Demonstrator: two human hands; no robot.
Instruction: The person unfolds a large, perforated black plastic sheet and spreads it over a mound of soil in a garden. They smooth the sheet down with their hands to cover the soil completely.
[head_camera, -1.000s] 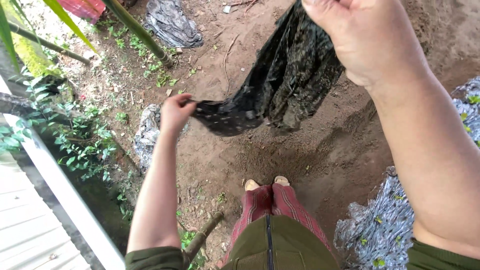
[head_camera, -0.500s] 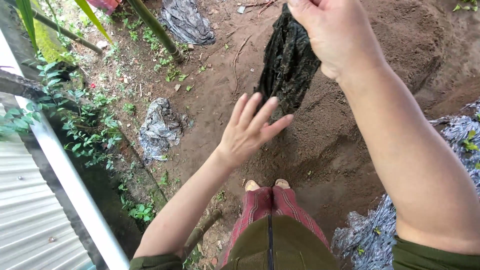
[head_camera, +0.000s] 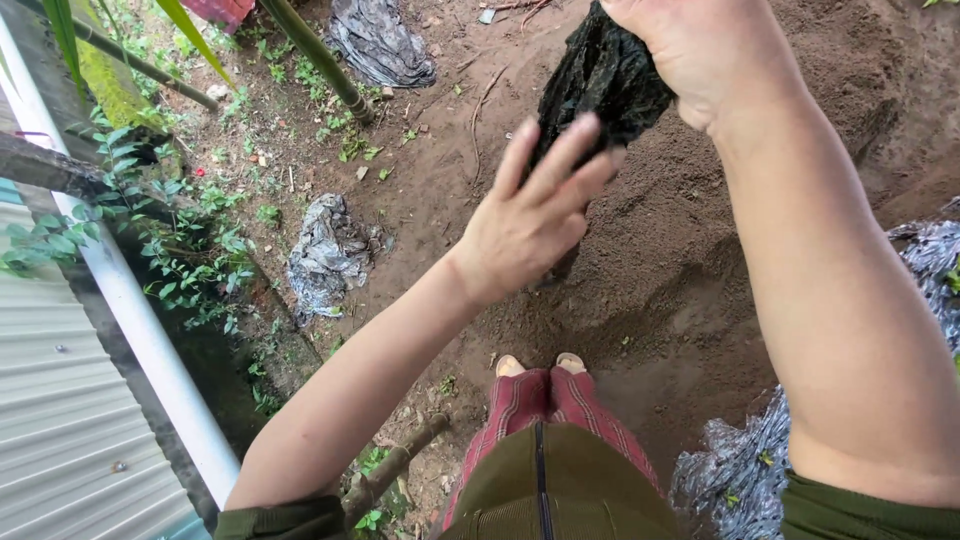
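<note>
Here right hand (head_camera: 700, 55) at 12 o'clock grips dark bag (head_camera: 605, 85), fingers cut off; left hand (head_camera: 530, 215) open, touching it.

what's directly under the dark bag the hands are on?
Below the dark bag lies bare brown soil with a shallow hollow. The left hand covers the bag's lower end, and the right hand grips its top; its contents are hidden.

Bare, reddish-brown earth (head_camera: 680, 290) forms the ground, mounded and loose near the middle. Directly on it lie a crumpled grey plastic sheet (head_camera: 325, 255) at left, a second grey sheet (head_camera: 380, 40) at top, and a third (head_camera: 735, 475) at lower right. Small weeds (head_camera: 190, 240), twigs and a short stick (head_camera: 395, 470) lie along the left edge.
</note>
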